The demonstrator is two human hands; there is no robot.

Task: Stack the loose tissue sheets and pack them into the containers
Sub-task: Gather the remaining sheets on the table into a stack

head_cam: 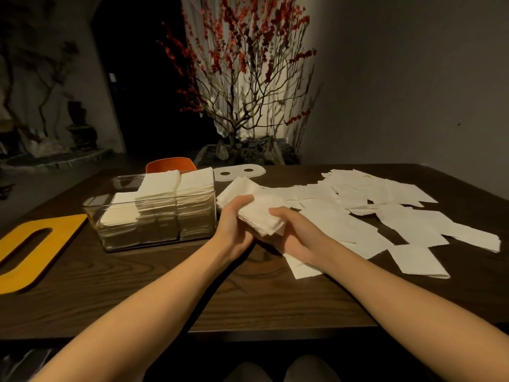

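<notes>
- From the head view we see a dark wooden tabletop (165, 285) in a dim room, a red-blossomed branch arrangement (248, 64) behind it.
- A clear container (154, 213) at left holds tissue piles; loose tissue sheets (385, 213) lie scattered at right.
- Our left hand (234, 227) and right hand (297, 235) both grip one tissue stack (256, 208) just beside the container, thumbs on top.

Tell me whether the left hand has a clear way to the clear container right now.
Probably yes, once freed. The left hand helps the right hand hold a tissue stack, and nothing lies between it and the container just to its left. The container's open top is already nearly full of tissues.
</notes>
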